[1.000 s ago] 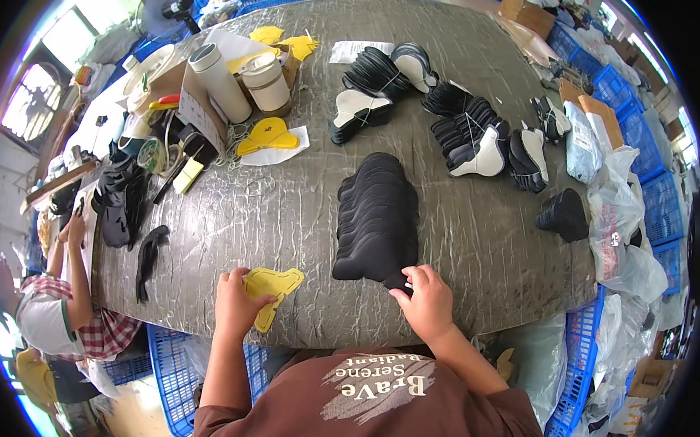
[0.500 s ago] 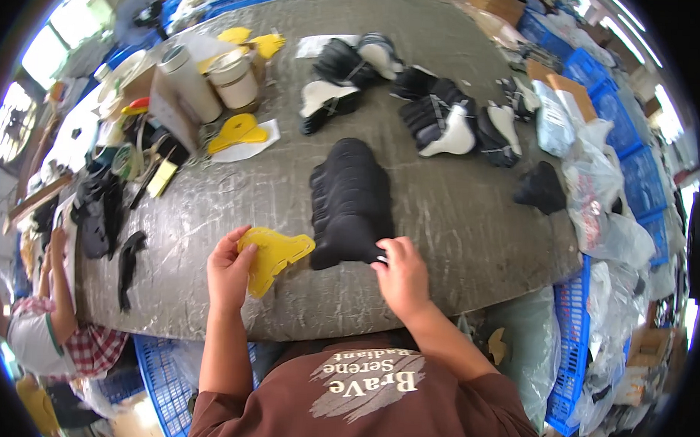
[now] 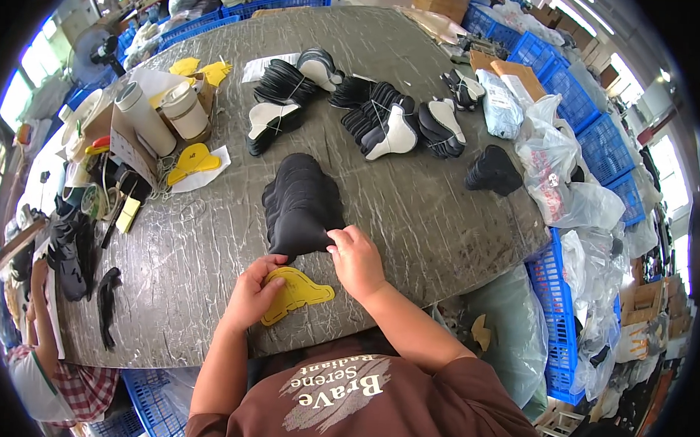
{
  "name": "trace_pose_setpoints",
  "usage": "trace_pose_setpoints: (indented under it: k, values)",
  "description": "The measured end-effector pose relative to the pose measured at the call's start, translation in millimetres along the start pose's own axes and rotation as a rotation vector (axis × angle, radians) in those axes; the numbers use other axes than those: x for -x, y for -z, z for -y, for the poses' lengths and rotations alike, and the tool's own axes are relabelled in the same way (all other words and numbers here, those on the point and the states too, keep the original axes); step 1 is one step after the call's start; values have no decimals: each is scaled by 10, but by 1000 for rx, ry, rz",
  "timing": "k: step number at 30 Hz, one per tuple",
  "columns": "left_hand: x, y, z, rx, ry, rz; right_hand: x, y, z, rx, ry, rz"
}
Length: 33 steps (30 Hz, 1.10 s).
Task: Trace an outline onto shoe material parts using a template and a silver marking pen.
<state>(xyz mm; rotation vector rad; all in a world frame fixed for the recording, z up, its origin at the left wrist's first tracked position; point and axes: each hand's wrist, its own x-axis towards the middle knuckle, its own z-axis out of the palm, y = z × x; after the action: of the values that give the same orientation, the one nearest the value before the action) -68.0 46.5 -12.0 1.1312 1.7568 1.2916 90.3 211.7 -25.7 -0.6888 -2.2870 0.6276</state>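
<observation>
Bright windows [image 3: 41, 61], warped rim, apparently soft

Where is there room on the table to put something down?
Bare table lies between the black stack and dark piece, and between the black strip and left hand. It's crowded around the tub and among the bundles.

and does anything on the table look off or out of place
Nothing looks plainly spilled or damaged. Slightly odd is a dark, crooked strip lying alone on the left of the table, unlike the central stack of black pieces, which overlap neatly.
</observation>
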Motion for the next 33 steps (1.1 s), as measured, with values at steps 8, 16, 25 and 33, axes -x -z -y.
trace_pose_setpoints:
  k: [8, 16, 25, 33]
  values:
    - [39, 2, 32, 213, 99, -34, -49, 103, 62, -117, -162, 293]
    - [91, 322, 380, 1007, 33, -168, 135, 401, 226, -532, -408, 410]
    - [75, 65, -25, 179, 322, -225, 878, 1258, -51, 108, -208, 782]
    - [-1, -137, -118, -342, -142, -208, 1969, 1364, -605, 106, -446, 794]
